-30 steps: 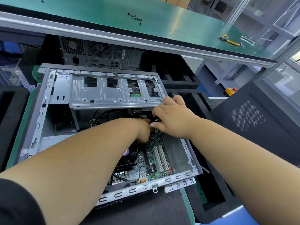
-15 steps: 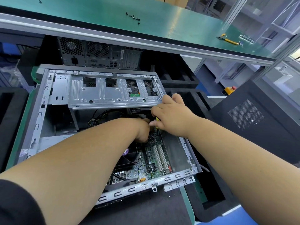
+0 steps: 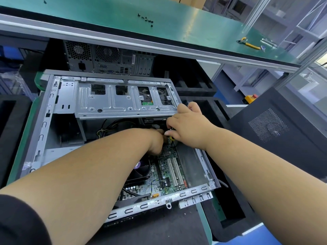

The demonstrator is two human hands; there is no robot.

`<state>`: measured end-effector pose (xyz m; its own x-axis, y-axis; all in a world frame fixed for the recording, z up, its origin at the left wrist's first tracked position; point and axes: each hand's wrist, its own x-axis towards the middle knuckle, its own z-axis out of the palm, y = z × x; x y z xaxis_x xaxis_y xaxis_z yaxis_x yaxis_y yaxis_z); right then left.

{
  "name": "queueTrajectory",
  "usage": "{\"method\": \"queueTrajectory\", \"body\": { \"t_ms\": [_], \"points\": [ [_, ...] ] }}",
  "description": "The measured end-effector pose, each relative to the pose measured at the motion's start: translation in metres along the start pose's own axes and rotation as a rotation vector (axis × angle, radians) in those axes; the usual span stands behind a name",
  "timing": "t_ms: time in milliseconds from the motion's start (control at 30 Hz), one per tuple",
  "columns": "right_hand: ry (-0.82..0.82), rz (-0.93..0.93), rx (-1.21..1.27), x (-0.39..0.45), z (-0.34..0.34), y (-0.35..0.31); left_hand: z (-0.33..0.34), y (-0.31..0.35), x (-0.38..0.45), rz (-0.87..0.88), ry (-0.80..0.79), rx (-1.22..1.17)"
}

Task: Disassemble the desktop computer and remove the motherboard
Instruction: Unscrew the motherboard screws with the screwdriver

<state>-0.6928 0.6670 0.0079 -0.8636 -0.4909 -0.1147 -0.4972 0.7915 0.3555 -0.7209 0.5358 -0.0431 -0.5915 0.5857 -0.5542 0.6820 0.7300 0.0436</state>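
Both hands reach beneath the drive cage (image 3: 123,99): the right hand (image 3: 185,126) pinches a yellow-tipped connector, the left hand's (image 3: 157,142) grip hidden; pulling straight should spare the motherboard (image 3: 169,167).

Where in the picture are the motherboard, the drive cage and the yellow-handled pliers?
motherboard (image 3: 167,179): head view, green board beside the white slots.
drive cage (image 3: 113,101): head view, flat grey top plate.
yellow-handled pliers (image 3: 250,44): head view, middle of the yellow handle, on the green bench.

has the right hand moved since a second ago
No. The right hand sits at the same spot against the near right corner of the metal drive cage, fingers curled above the motherboard.
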Motion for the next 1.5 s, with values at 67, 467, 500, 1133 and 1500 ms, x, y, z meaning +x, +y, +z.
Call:
{"method": "queueTrajectory", "body": {
  "t_ms": [67, 467, 500, 1133, 1500],
  "points": [
    [-0.001, 0.009, 0.034, 0.0013, -0.0002, -0.0005, 0.0008, 0.0002, 0.0018, 0.019, 0.001, 0.02],
    [-0.001, -0.011, -0.034, -0.0002, -0.0007, -0.0007, 0.0031, -0.0026, 0.0056, -0.018, -0.018, -0.015],
    [-0.001, -0.013, -0.014, 0.0, -0.0006, -0.0005, 0.0031, -0.0023, 0.0059, -0.009, -0.016, -0.006],
    [0.037, 0.0, 0.105, -0.0023, 0.0007, -0.0028, 0.0026, -0.0031, 0.0071, 0.049, -0.003, 0.014],
    [0.011, -0.04, 0.008, -0.0034, -0.0003, 0.001, 0.0023, -0.0024, 0.0034, -0.006, 0.023, -0.042]
  ]
}}
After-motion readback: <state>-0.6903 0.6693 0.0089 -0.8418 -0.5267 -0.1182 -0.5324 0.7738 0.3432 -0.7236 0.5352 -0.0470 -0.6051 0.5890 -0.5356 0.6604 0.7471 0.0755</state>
